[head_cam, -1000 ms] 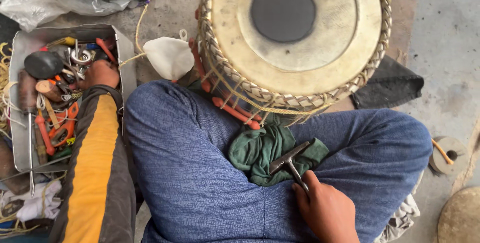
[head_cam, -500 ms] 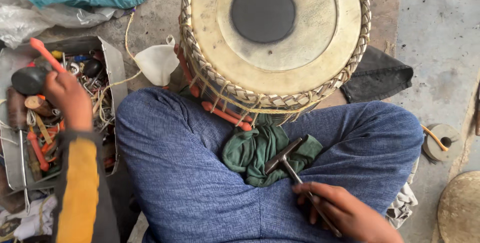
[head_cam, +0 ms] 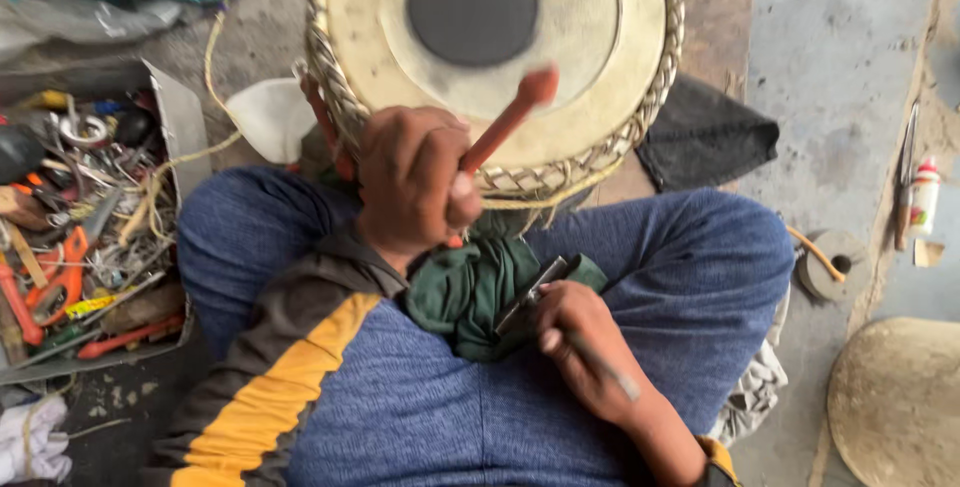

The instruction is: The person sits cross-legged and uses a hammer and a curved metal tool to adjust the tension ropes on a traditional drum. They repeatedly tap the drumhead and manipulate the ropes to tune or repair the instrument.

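At the bottom of the frame the person sits cross-legged in blue trousers, so the lap serves as a rest for the work. The right hand (head_cam: 585,347), lower centre, is closed around the thin handle of a small hammer (head_cam: 535,292), whose metal head lies on a green cloth (head_cam: 465,292) bunched between the knees; resting it there seems to keep the tool within reach while the hand stays low. Just above, at centre, the left hand (head_cam: 410,182) is wrapped around a reddish-orange stick (head_cam: 505,122), which slants up and to the right across the near rim of the drum (head_cam: 600,37). The drum stands against the legs in the upper centre, its pale skin with a round black patch facing up and woven lacing around the edge. At the left edge an open metal tray (head_cam: 180,117) holds a tangle of tools, near the left knee. A dark cloth (head_cam: 705,137) lies right of the drum on the floor.
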